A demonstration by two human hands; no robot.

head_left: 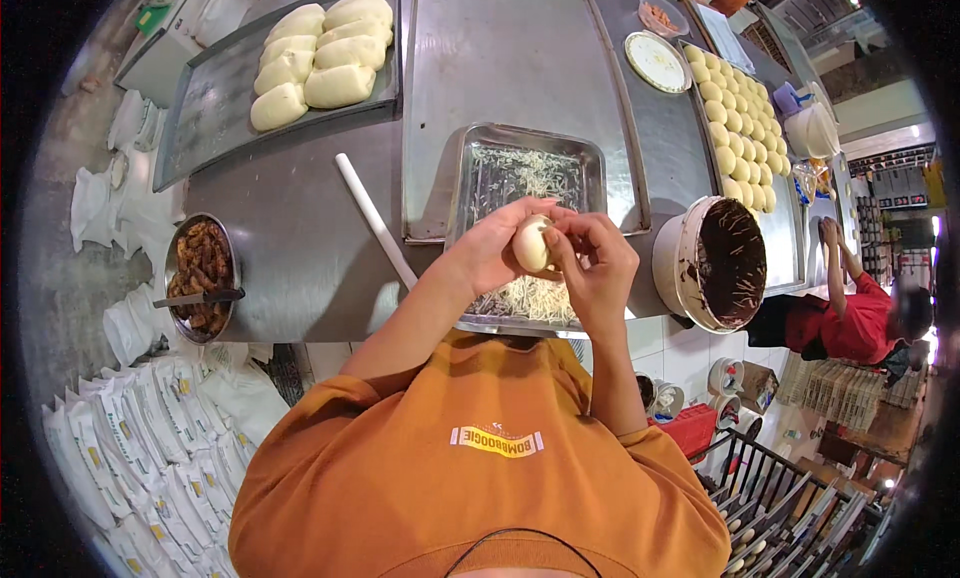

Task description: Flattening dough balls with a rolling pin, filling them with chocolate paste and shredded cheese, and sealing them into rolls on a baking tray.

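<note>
left hand (495, 248): raised mid-scene, palm cupped, fingers curled inward | right hand (597, 263): just right of it, touching, fingertips (556, 240) pinched toward left palm | forearms: both bare, rising from near edge, converging | elbows bent

Bakery kitchen: steel table (300, 248), dough trays (200, 108), flour sacks (120, 448).

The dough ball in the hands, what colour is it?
Pale cream-white dough ball, plain and smooth, seen in the head view.
</note>
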